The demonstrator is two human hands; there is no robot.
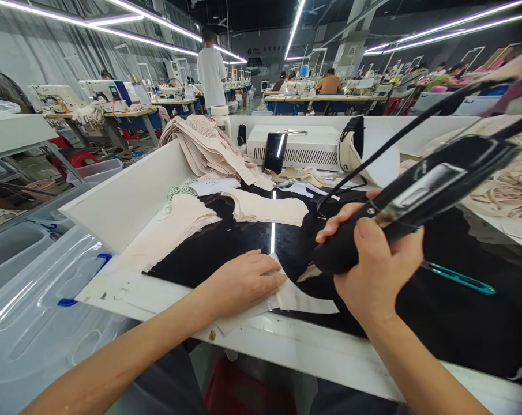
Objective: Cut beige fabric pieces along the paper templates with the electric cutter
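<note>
My left hand (243, 282) lies flat, fingers stretched out, on a pale fabric piece (304, 298) near the table's front edge. Wrapped around a black corded hand tool (434, 181) is my right hand (373, 274). The tool has a silver metal strip on its body, and its pointed metal tip (309, 272) hangs just above or beside the fabric; contact is unclear. Beneath is a glossy black work surface (451, 323). Stacked cream fabric pieces lie beyond my hands, one stack in the middle (269, 208) and another at left (185, 222). A slim teal-handled tool (464, 278) rests to the right.
At the back stand a white vented box (304, 144) and a phone (275, 153), beside heaped beige fabric strips (204, 147). A white board (131, 199) edges the left side. Clear plastic bins (44, 300) sit lower left. A person in white (211, 72) stands farther off.
</note>
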